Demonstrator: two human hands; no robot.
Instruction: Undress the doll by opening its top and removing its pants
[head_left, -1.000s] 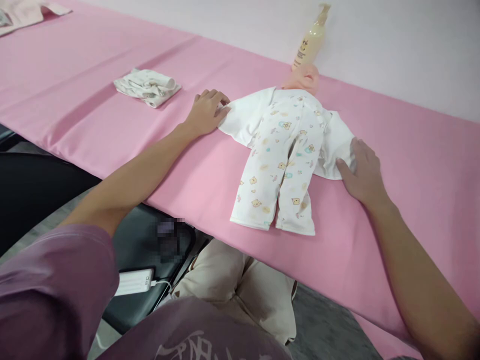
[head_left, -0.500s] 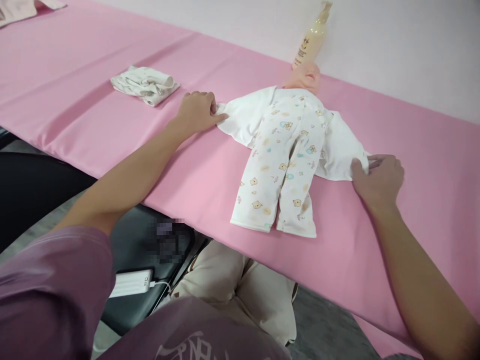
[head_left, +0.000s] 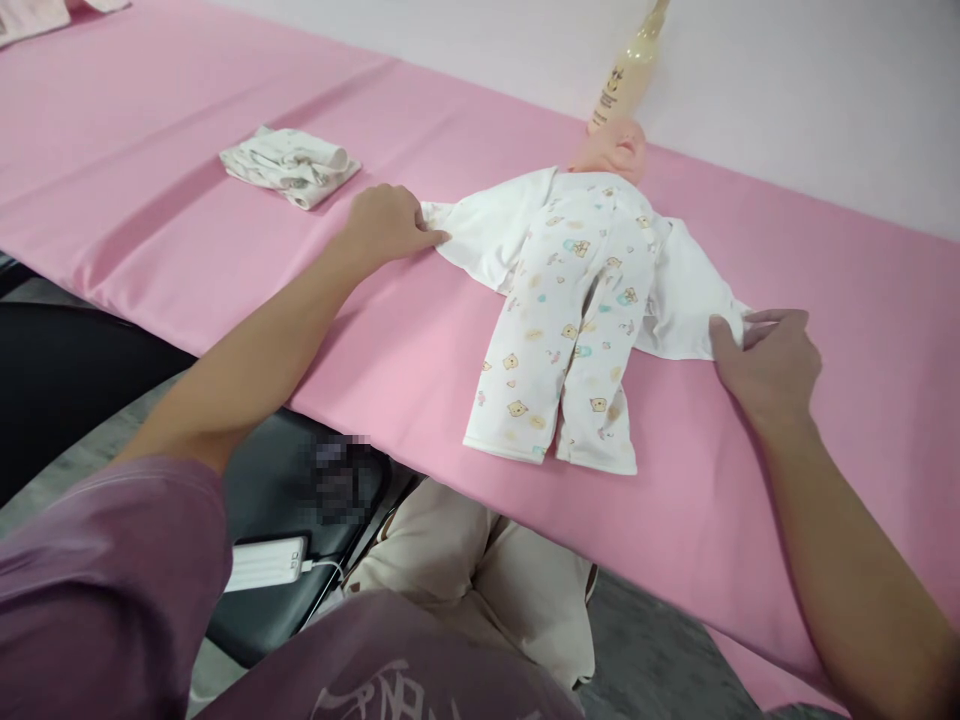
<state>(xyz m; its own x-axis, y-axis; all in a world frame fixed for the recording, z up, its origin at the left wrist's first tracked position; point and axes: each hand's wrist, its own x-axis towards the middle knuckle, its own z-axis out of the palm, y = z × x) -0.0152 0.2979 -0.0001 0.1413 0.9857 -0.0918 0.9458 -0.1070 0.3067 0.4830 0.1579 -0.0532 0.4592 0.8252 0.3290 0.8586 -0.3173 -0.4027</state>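
A baby doll [head_left: 616, 152] lies face up on the pink table [head_left: 420, 350], dressed in a white top [head_left: 495, 230] and printed trousers [head_left: 570, 320] with small bear figures. My left hand [head_left: 386, 225] pinches the cuff of the doll's left-side sleeve, fingers closed on the cloth. Over on the other side, my right hand [head_left: 769, 365] grips the end of the other sleeve [head_left: 686, 300] between thumb and fingers. Both sleeves are stretched out sideways and lie flat.
A folded printed cloth [head_left: 289, 167] lies on the table left of the doll. A cream pump bottle [head_left: 626, 75] stands behind the doll's head by the wall. Below the table edge are a black chair [head_left: 285, 500] and a white power bank [head_left: 266, 565].
Both hands went from lying flat on the sleeves to pinching the cuffs. They have pulled the sleeves outward, the right hand moving further right.
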